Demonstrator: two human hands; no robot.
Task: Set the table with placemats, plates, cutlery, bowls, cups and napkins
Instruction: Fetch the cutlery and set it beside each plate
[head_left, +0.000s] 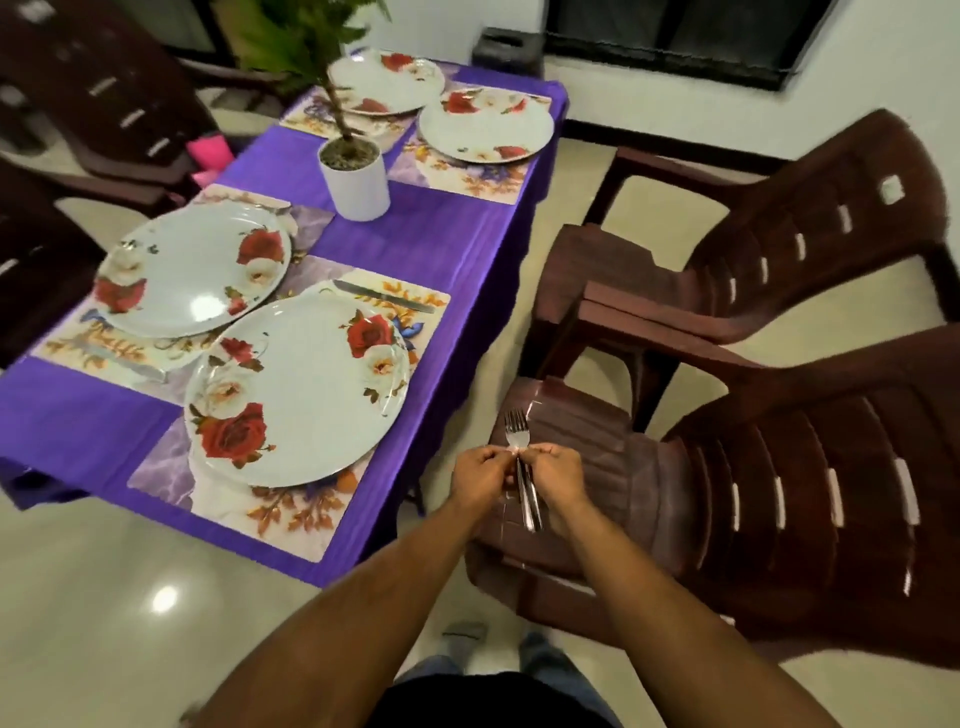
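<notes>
Both forearms reach out over the brown chair (597, 467), where the left hand (480, 475) and right hand (558, 475) pinch a small bundle of forks (517, 431), tines past the fingertips, handles trailing back between the palms. It looks like the cutlery step: plates (296, 395) sit on placemats (291, 512), a knife (384, 297) beyond the nearest plate, so the next move is probably separating one fork. Left of the fingers the table (441, 244) edge is near, with bare mat beside that plate.
</notes>
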